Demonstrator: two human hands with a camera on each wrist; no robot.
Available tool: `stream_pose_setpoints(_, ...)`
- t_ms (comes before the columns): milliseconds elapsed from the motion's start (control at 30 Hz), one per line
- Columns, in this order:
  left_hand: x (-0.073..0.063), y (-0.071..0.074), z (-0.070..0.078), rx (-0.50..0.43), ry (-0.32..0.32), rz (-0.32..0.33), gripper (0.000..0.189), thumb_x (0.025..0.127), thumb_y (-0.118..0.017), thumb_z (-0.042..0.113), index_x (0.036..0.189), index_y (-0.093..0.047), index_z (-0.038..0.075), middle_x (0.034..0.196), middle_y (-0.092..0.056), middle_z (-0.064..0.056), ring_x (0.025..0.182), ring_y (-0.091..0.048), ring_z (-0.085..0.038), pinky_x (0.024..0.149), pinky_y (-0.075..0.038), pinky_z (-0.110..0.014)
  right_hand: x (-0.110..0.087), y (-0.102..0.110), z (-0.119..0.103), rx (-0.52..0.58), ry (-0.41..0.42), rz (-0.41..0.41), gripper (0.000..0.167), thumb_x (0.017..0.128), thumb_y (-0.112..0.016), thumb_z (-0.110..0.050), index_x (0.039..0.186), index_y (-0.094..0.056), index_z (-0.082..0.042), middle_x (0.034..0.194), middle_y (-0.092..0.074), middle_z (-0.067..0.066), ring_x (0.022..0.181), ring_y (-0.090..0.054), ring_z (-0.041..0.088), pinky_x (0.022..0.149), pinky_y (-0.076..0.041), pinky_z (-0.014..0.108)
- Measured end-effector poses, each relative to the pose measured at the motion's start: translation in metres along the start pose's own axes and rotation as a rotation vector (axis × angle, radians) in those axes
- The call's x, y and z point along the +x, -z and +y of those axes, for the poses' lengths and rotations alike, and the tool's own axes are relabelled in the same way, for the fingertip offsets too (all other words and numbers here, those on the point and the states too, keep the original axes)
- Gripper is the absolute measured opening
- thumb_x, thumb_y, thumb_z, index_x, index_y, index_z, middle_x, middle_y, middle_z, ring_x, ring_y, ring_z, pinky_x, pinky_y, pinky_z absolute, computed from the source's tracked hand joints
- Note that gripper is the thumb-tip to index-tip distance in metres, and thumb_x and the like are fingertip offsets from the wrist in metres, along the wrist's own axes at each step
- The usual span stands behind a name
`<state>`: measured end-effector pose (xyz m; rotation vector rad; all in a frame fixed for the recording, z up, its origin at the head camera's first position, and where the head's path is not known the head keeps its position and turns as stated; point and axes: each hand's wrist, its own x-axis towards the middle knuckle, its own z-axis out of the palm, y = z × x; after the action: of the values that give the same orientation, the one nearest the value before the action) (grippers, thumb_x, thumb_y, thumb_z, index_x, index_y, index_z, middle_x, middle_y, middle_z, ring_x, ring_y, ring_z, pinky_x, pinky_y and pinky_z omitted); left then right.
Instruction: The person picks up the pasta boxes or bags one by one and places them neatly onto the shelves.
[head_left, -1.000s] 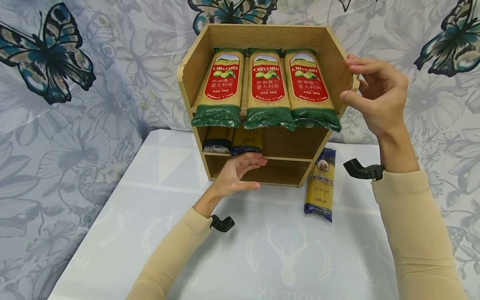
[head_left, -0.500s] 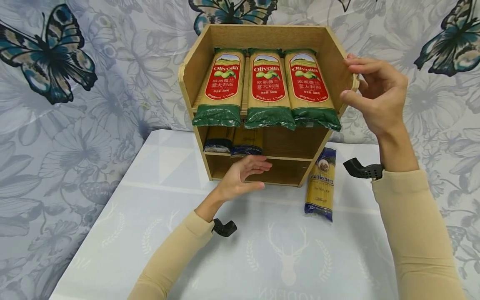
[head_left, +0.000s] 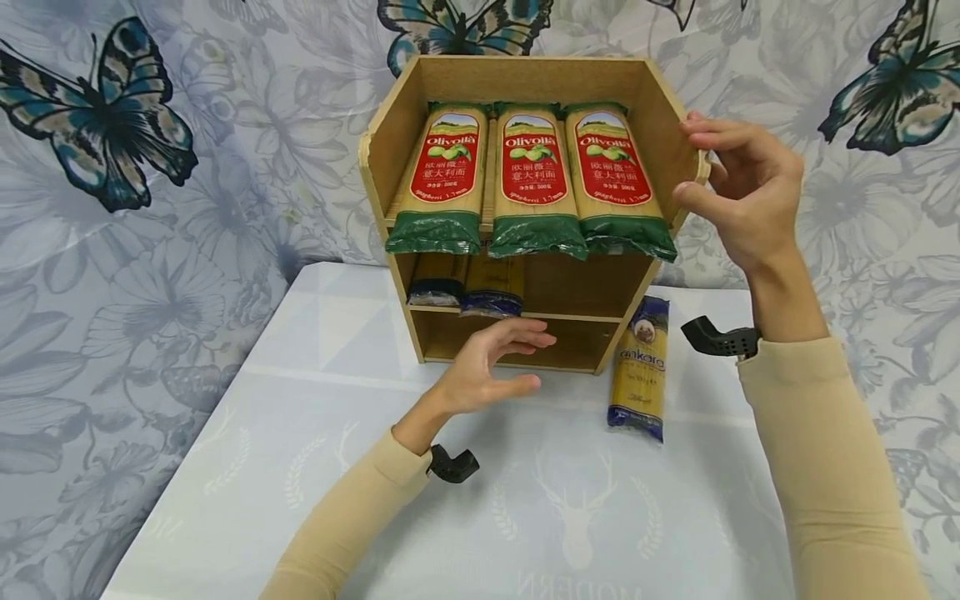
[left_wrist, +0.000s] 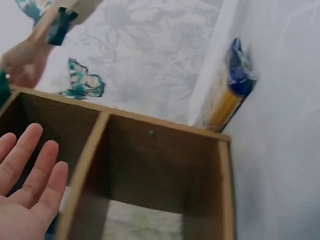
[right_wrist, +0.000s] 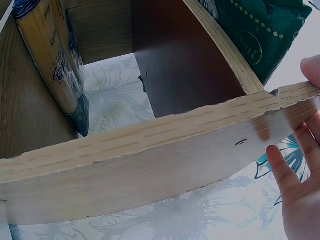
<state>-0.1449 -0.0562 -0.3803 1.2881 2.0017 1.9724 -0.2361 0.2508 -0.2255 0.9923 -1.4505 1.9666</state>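
A wooden shelf rack [head_left: 525, 73] stands on the table, with three red-labelled spaghetti packs [head_left: 535, 162] lying side by side on its top level. On the middle level sit two blue-ended spaghetti packs [head_left: 492, 283], towards the left side. My left hand [head_left: 491, 362] hovers before the lower compartment, fingers extended and touching nothing; its palm and fingers also show in the left wrist view. My right hand [head_left: 753, 187] grips the front edge of the rack's right side panel [right_wrist: 165, 145], thumb on one face and fingers on the other.
Another blue-ended spaghetti pack [head_left: 640, 371] leans beside the rack's right side on the white patterned table [head_left: 360, 492]. Behind, a floral cloth with butterflies [head_left: 285, 142] covers the wall.
My left hand has drawn down and slightly right, away from the middle level's blue-ended packs. My right hand keeps its grip on the rack; the view has shifted slightly.
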Motion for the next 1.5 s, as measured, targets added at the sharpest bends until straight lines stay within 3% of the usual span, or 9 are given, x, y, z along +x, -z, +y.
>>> stream_pose_setpoints(200,0.001,0.023,0.041,0.143,-0.231,0.156,0.058,0.097,-0.07,0.038,0.125,-0.06,-0.011,0.115,-0.069,-0.023,0.106,-0.067,-0.035,0.09,-0.056,-0.048,0.0,-0.003,0.0,0.006,0.005,0.007,0.04,0.064,-0.068,0.027,0.103,-0.062,0.023,0.115,-0.068,0.028,0.126,-0.056,0.04,0.11,-0.042,0.047)
stream_pose_setpoints(400,-0.006,0.057,0.072,0.233,-0.393,0.427,0.052,0.095,-0.072,0.033,0.105,-0.064,-0.018,0.093,-0.071,-0.021,0.083,-0.07,-0.028,0.077,-0.059,-0.034,-0.005,-0.004,-0.003,0.0,-0.005,0.015,0.043,0.063,-0.066,0.028,0.106,-0.062,0.023,0.119,-0.065,0.029,0.129,-0.053,0.04,0.107,-0.046,0.044)
stream_pose_setpoints(500,-0.014,0.072,0.078,0.274,-0.364,0.612,0.043,0.094,-0.073,0.024,0.098,-0.064,-0.018,0.088,-0.07,-0.021,0.079,-0.069,-0.023,0.072,-0.058,-0.029,-0.011,-0.004,-0.002,-0.05,-0.003,0.013,0.047,0.065,-0.068,0.027,0.112,-0.063,0.021,0.125,-0.063,0.03,0.129,-0.054,0.04,0.104,-0.049,0.042)
stream_pose_setpoints(600,-0.019,0.083,0.078,0.349,-0.213,0.774,0.027,0.093,-0.07,0.01,0.1,-0.064,-0.015,0.094,-0.069,-0.021,0.083,-0.068,-0.021,0.071,-0.056,-0.026,-0.023,-0.001,-0.005,-0.122,-0.009,0.048,0.055,0.066,-0.07,0.024,0.12,-0.063,0.018,0.131,-0.06,0.03,0.127,-0.056,0.039,0.098,-0.054,0.037)
stream_pose_setpoints(667,-0.02,0.09,0.076,0.4,-0.086,0.821,0.024,0.092,-0.067,0.003,0.109,-0.062,-0.013,0.105,-0.068,-0.02,0.092,-0.068,-0.021,0.077,-0.056,-0.028,-0.034,0.004,-0.006,-0.181,-0.024,0.105,0.058,0.067,-0.07,0.023,0.124,-0.062,0.015,0.132,-0.059,0.029,0.125,-0.058,0.037,0.093,-0.056,0.033)
stream_pose_setpoints(900,-0.012,0.11,0.066,0.446,0.225,0.752,0.057,0.092,-0.069,0.007,0.143,-0.046,-0.005,0.139,-0.056,-0.015,0.125,-0.057,-0.028,0.104,-0.047,-0.048,-0.084,0.028,-0.01,-0.408,-0.268,0.417,0.052,0.078,-0.066,0.015,0.128,-0.061,0.004,0.127,-0.061,0.018,0.115,-0.066,0.025,0.083,-0.056,0.02)
stream_pose_setpoints(1100,-0.004,0.123,0.05,0.338,0.3,0.687,0.064,0.096,-0.068,0.014,0.152,-0.04,0.001,0.145,-0.053,-0.016,0.129,-0.053,-0.028,0.109,-0.043,-0.045,-0.131,0.041,-0.01,-0.585,-0.562,0.529,0.054,0.085,-0.07,0.006,0.136,-0.057,-0.006,0.132,-0.06,0.011,0.115,-0.065,0.019,0.085,-0.053,0.015)
stream_pose_setpoints(1233,0.002,0.132,0.036,0.247,0.253,0.692,0.058,0.097,-0.066,0.012,0.149,-0.044,0.0,0.142,-0.056,-0.017,0.127,-0.055,-0.026,0.106,-0.046,-0.038,-0.159,0.042,-0.007,-0.757,-0.764,0.467,0.063,0.092,-0.072,-0.009,0.149,-0.046,-0.01,0.143,-0.055,0.01,0.125,-0.06,0.022,0.092,-0.052,0.02)
stream_pose_setpoints(1500,0.01,0.137,0.019,0.149,0.145,0.729,0.046,0.096,-0.071,0.009,0.14,-0.058,0.002,0.128,-0.066,-0.014,0.116,-0.063,-0.02,0.103,-0.049,-0.033,-0.207,0.039,0.003,-0.984,-1.137,0.201,0.101,0.093,-0.069,-0.048,0.161,-0.013,0.001,0.158,-0.033,0.028,0.137,-0.041,0.051,0.104,-0.043,0.062)
